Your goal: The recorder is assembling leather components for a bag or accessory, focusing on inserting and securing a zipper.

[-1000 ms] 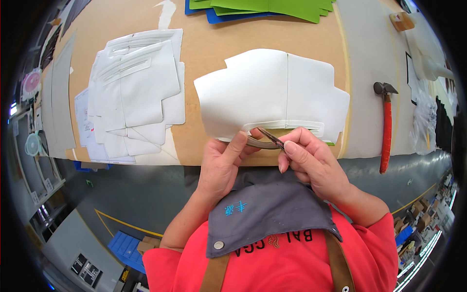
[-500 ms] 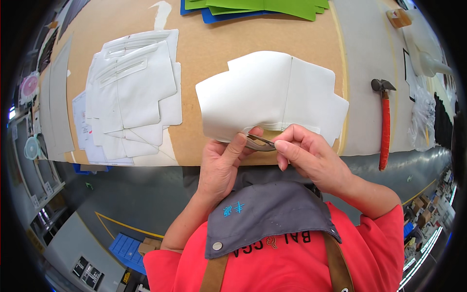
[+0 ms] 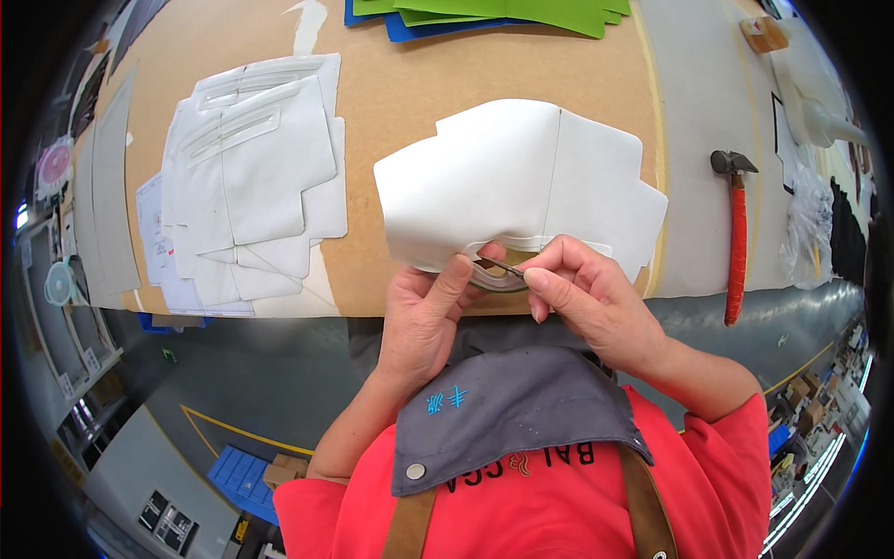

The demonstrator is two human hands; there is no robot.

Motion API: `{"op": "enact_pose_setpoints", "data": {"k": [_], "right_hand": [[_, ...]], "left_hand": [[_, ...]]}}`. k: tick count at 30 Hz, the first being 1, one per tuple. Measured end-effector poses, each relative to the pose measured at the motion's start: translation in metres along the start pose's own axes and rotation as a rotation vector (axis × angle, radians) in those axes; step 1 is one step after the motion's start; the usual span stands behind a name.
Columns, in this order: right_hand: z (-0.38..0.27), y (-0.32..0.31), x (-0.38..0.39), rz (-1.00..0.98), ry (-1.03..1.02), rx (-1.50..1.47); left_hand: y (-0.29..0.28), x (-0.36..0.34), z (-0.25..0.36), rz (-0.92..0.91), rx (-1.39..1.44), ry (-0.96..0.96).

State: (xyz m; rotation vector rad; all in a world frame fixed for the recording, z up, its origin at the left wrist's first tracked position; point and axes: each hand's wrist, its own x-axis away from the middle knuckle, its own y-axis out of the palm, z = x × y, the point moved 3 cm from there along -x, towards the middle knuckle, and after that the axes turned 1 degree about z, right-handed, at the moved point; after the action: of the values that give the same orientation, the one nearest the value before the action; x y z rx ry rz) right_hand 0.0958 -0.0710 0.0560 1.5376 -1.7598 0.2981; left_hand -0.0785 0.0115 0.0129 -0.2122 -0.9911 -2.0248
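A white panel with notched corners and a seam down it lies in front of me, its near edge raised at the table's edge. My left hand pinches that near edge beside a long slot-like opening, thumb on top. Between the thumb and fingers of my right hand is a thin dark pointed metal tool, its tip inside the opening near my left fingertips. Fingers cover most of the tool, so its exact kind cannot be made out. Left of this lies a stack of similar white panels with slots.
A hammer with a red handle lies at the right. Green sheets over blue ones sit at the far edge. Printed paper shows under the white stack. A clear plastic bag rests at the far right.
The dark tool has shifted slightly in the opening, and the slot's near strip is curved a little differently. Both hands stay in almost the same place.
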Motion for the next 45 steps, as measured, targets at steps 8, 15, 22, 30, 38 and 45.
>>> {"op": "enact_pose_setpoints", "data": {"k": [8,15,22,30,38,45], "right_hand": [[0.004,0.003,0.0,0.011,-0.056,-0.073],[0.004,0.004,0.0,0.015,-0.055,-0.078],[0.006,0.004,-0.001,0.034,-0.048,-0.061],[0.003,0.002,0.004,0.033,0.014,-0.144],[-0.039,-0.045,-0.014,0.28,-0.61,0.606],[0.004,-0.036,-0.031,0.322,-0.648,0.427]], "left_hand": [[0.0,0.001,-0.001,0.011,0.012,-0.015],[0.0,0.001,-0.002,0.017,0.021,-0.033],[0.003,0.001,-0.002,0.027,0.031,-0.038],[0.003,-0.001,0.001,0.075,0.092,-0.106],[0.018,-0.118,0.106,-0.228,-0.778,-0.072],[0.106,-0.165,0.124,-0.206,-1.234,0.647]]}}
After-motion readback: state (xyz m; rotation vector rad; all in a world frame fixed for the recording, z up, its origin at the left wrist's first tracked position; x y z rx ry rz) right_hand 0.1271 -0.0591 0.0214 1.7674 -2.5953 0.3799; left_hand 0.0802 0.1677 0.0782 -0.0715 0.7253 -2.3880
